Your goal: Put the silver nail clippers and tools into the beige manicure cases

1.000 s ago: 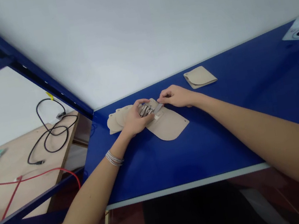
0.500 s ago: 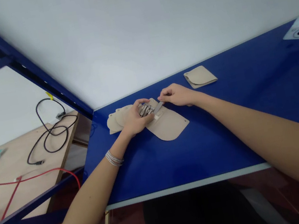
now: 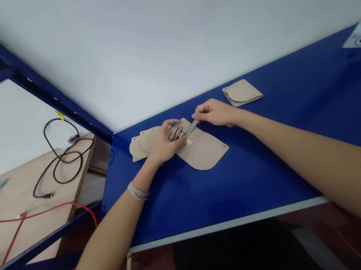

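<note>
**A:** What do we read at the right fingers [image 3: 200,115]?

**B:** We see them pinched closed on a slim metal tool [image 3: 192,127]. They hold it by its outer end, and its other end points into the row of metal tools [image 3: 176,132]. We judge that a grip at the very end leaves most of its length free and easy to steer. The right hand [image 3: 215,113] rests low on the table [image 3: 245,184], probably for steadiness.

**A:** And the left fingers [image 3: 169,125]?

**B:** They curl over the row of metal tools from the opposite side, while the left hand [image 3: 161,145] lies palm down on the open pouch [image 3: 206,151]. We cannot tell whether these fingers grip a tool or merely press on it. We judge that the hand's weight pins the soft pouch flat, so it cannot slide on the glossy surface.

**A:** Where does the open pouch lie?

**B:** It lies near the table's far left corner, close to the far edge, with its rounded flap spread toward us. A stack of pouches [image 3: 139,146] sits partly under the left hand, toward the left edge. We take it to be kept within easy reach.

**A:** What lies further out?

**B:** A folded pouch [image 3: 241,92] lies by the far edge, just beyond the right hand and apart from the rest. A bracelet [image 3: 138,191] circles the left wrist. Off the left edge, a black cable [image 3: 62,160] lies coiled on a wooden bench [image 3: 14,201].
</note>
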Tool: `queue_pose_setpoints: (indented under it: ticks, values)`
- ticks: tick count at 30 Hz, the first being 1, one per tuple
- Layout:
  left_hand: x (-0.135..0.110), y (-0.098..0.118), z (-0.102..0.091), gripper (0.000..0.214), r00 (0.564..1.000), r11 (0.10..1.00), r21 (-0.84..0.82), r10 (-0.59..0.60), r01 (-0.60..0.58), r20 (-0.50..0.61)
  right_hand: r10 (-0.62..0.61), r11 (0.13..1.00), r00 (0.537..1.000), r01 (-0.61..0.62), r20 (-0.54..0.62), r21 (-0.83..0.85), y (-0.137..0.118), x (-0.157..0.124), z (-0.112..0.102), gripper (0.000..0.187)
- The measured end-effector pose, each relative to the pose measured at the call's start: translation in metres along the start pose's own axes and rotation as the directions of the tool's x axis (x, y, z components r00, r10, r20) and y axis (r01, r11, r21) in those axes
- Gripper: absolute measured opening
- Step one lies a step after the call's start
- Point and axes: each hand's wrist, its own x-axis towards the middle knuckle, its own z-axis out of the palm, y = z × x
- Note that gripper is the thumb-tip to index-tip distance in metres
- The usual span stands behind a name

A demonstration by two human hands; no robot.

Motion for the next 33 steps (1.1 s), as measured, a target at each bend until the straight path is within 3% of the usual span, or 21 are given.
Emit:
queue_pose_setpoints:
  ticks: [13, 25, 33]
  values:
    - [0.0002, 0.0003, 0.0028, 0.049, 0.992, 0.979, -0.157, -0.126, 0.126, 0.014, 0.004, 0.994, 0.999, 0.0, -0.037, 0.108, 0.0005, 0.0009, -0.0042, 0.033]
    - [-0.0015, 0.0056, 0.0033, 0.049, 0.991, 0.987, -0.1, -0.131, 0.128, -0.032, -0.035, 0.999, 0.999, 0.036, -0.035, 0.016, -0.0007, 0.0006, -0.0021, 0.033]
    - [-0.0016, 0.0045, 0.0025, 0.049, 0.992, 0.992, -0.034, -0.122, 0.12, -0.043, -0.019, 0.998, 0.998, 0.022, -0.058, 0.063, -0.0019, -0.0004, 0.0004, 0.034]
